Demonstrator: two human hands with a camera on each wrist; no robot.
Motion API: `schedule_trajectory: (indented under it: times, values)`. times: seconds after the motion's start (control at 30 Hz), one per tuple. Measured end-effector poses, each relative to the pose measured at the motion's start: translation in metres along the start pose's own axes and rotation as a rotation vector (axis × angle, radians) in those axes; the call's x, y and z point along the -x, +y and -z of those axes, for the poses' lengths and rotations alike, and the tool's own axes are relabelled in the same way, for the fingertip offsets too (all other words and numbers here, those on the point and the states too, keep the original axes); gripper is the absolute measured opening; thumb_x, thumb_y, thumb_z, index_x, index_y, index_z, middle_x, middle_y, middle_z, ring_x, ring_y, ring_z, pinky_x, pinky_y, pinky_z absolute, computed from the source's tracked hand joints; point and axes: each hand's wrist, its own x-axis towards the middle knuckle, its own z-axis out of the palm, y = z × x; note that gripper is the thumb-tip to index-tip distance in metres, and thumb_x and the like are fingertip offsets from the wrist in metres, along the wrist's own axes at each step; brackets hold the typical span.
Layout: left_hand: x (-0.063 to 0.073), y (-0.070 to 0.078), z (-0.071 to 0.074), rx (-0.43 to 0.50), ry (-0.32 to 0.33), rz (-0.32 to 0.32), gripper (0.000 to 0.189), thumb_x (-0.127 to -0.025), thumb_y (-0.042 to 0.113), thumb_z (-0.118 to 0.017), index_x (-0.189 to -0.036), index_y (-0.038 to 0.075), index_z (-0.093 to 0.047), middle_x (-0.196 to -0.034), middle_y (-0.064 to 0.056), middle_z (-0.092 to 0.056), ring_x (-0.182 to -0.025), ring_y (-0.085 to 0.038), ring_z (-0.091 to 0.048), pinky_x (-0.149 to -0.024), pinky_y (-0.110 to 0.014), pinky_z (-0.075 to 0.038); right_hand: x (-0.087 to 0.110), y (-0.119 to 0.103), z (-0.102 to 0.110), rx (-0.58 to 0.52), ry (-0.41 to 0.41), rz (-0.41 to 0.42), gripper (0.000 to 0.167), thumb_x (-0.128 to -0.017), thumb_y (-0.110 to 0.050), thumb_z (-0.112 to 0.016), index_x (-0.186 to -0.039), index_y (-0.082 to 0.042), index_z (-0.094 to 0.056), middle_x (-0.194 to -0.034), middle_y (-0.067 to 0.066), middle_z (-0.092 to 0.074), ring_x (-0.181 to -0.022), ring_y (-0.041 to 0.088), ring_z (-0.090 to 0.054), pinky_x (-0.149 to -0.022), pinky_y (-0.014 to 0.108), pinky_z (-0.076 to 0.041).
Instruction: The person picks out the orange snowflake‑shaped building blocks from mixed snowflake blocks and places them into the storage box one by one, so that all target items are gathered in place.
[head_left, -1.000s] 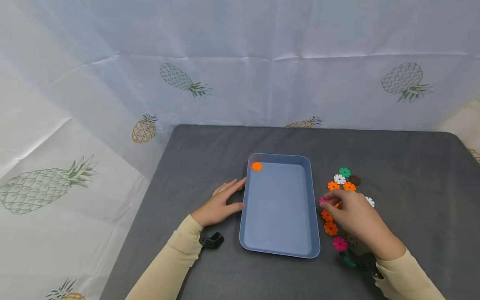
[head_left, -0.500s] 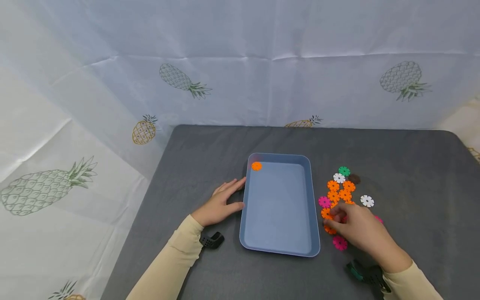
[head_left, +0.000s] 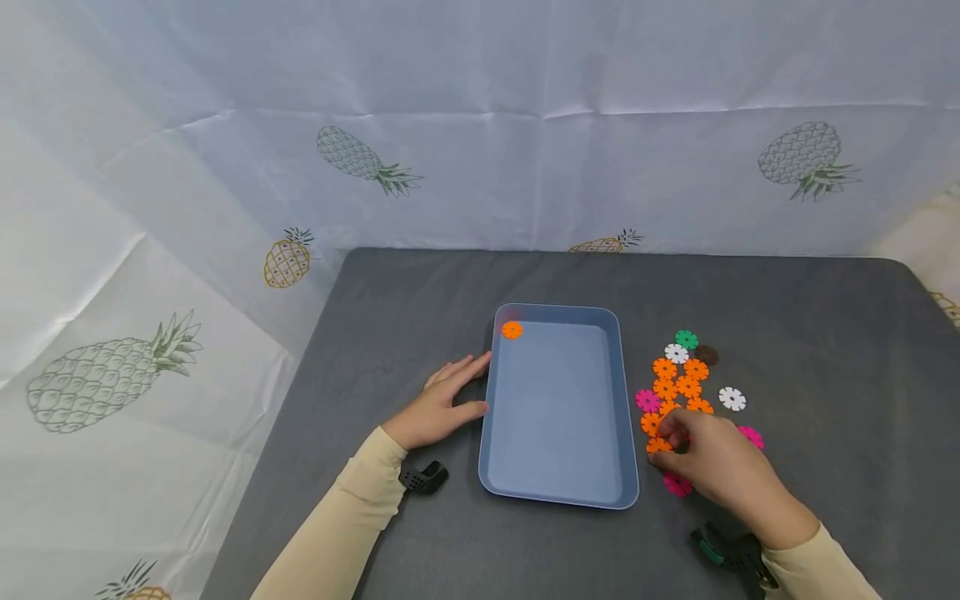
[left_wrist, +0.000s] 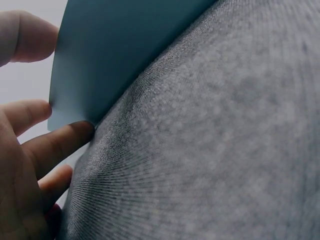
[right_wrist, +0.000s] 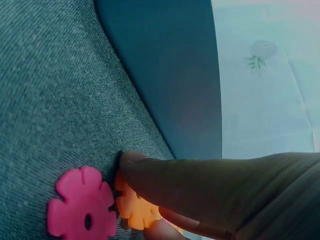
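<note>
My left hand (head_left: 438, 410) lies with fingers spread against the left side of a blue-grey tray (head_left: 561, 417); in the left wrist view its fingertips meet the tray's outer wall (left_wrist: 115, 55). One orange flower-shaped plastic disc (head_left: 512, 330) sits in the tray's far left corner. To the right of the tray, my right hand (head_left: 723, 468) pinches another orange flower-shaped disc (head_left: 657, 446) on the table. The right wrist view has the thumb at the edge of this orange disc (right_wrist: 135, 210), with a fingertip opposite and a pink disc (right_wrist: 77, 192) beside it.
Several more flower-shaped discs lie in a cluster right of the tray: orange ones (head_left: 688, 387), pink ones (head_left: 647, 401), white ones (head_left: 732, 399), a green one (head_left: 686, 339) and a dark brown one (head_left: 707, 356). A pineapple-print cloth (head_left: 480, 183) hangs behind the grey table (head_left: 420, 283).
My right hand has left the pink disc near the tray and moved toward me, its thumb and finger closing on the front orange disc. My left hand stays at the tray.
</note>
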Motion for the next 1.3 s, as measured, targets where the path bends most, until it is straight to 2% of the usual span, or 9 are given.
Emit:
schedule_trajectory:
  times: [0.3,0.43,0.57,0.7,0.97,1.2,1.3]
  values:
    - [-0.002,-0.001,-0.004,-0.003,-0.011,-0.012,0.076,-0.102,0.032,-0.065,-0.168,0.028,-0.028,-0.168,0.002,-0.039,-0.162,-0.026,-0.015,-0.13,-0.058,-0.004,0.004,0.003,-0.001,0.008,0.01,0.017,0.025,-0.082,-0.023,-0.09,-0.094,-0.011,-0.071,-0.074,-0.003,-0.055,-0.063,0.015,-0.048,-0.053,0.031,-0.039]
    - [0.002,-0.001,-0.001,-0.003,-0.004,-0.007,0.075,-0.102,0.033,-0.065,-0.168,0.028,-0.029,-0.169,0.001,-0.037,-0.163,-0.029,-0.013,-0.128,-0.062,-0.003,0.005,0.001,-0.002,0.004,0.02,0.053,0.017,-0.086,-0.018,-0.086,-0.086,-0.015,-0.069,-0.068,-0.005,-0.052,-0.058,0.013,-0.046,-0.052,0.028,-0.037]
    - [0.006,-0.003,0.001,-0.013,0.008,-0.014,0.075,-0.102,0.031,-0.065,-0.168,0.025,-0.03,-0.169,-0.001,-0.036,-0.162,-0.031,-0.015,-0.128,-0.062,-0.003,0.003,-0.003,-0.001,0.001,0.031,0.085,0.016,-0.09,-0.013,-0.081,-0.083,-0.017,-0.066,-0.068,-0.006,-0.053,-0.059,0.013,-0.046,-0.052,0.028,-0.037]
    - [0.005,-0.002,0.001,-0.019,0.003,-0.028,0.075,-0.103,0.031,-0.065,-0.168,0.025,-0.028,-0.169,0.0,-0.038,-0.162,-0.029,-0.016,-0.129,-0.059,-0.003,0.0,-0.007,0.003,0.001,0.044,0.093,0.013,-0.091,-0.01,-0.077,-0.085,-0.015,-0.066,-0.072,-0.006,-0.057,-0.062,0.013,-0.049,-0.054,0.029,-0.04]
    - [0.001,-0.002,-0.001,-0.017,0.005,-0.025,0.075,-0.102,0.03,-0.065,-0.168,0.026,-0.029,-0.169,0.001,-0.037,-0.162,-0.028,-0.015,-0.13,-0.058,-0.003,-0.011,-0.012,0.014,0.008,0.08,0.09,0.01,-0.094,-0.014,-0.073,-0.085,-0.013,-0.069,-0.07,-0.005,-0.059,-0.062,0.015,-0.05,-0.054,0.032,-0.042]
    - [0.0,-0.002,-0.001,-0.016,0.002,-0.031,0.075,-0.102,0.03,-0.065,-0.168,0.025,-0.029,-0.168,-0.001,-0.039,-0.162,-0.028,-0.016,-0.13,-0.058,-0.003,-0.021,-0.015,0.024,-0.041,0.125,0.071,0.01,-0.096,-0.014,-0.07,-0.096,-0.005,-0.073,-0.078,-0.001,-0.069,-0.062,0.015,-0.056,-0.052,0.032,-0.045]
    - [0.0,-0.001,0.0,-0.013,-0.002,-0.033,0.075,-0.102,0.029,-0.065,-0.168,0.025,-0.029,-0.168,-0.001,-0.039,-0.162,-0.028,-0.015,-0.13,-0.057,-0.003,-0.024,-0.02,0.027,-0.065,0.157,0.062,0.015,-0.098,-0.016,-0.066,-0.101,-0.003,-0.073,-0.069,-0.002,-0.066,-0.055,0.016,-0.052,-0.05,0.031,-0.043]
